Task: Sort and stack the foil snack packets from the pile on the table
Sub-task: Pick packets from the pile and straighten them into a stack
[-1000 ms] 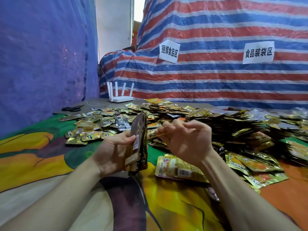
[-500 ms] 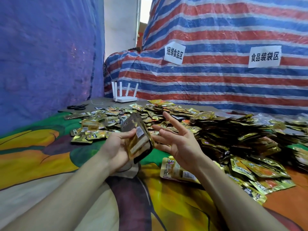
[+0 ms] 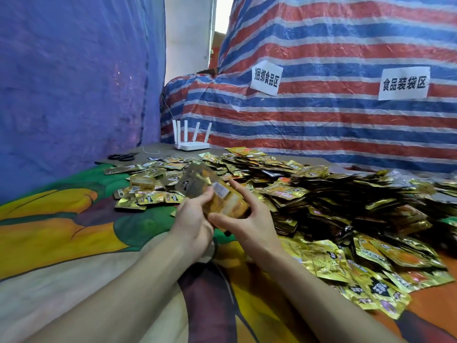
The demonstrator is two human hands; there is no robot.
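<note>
Right hand [image 3: 249, 226] now against stack [image 3: 217, 194], pile [image 3: 346, 201] beyond

White router [image 3: 191, 144], black scissors [image 3: 123, 157] — striped tarp [image 3: 321, 120] with two paper signs [image 3: 266, 78]
</note>
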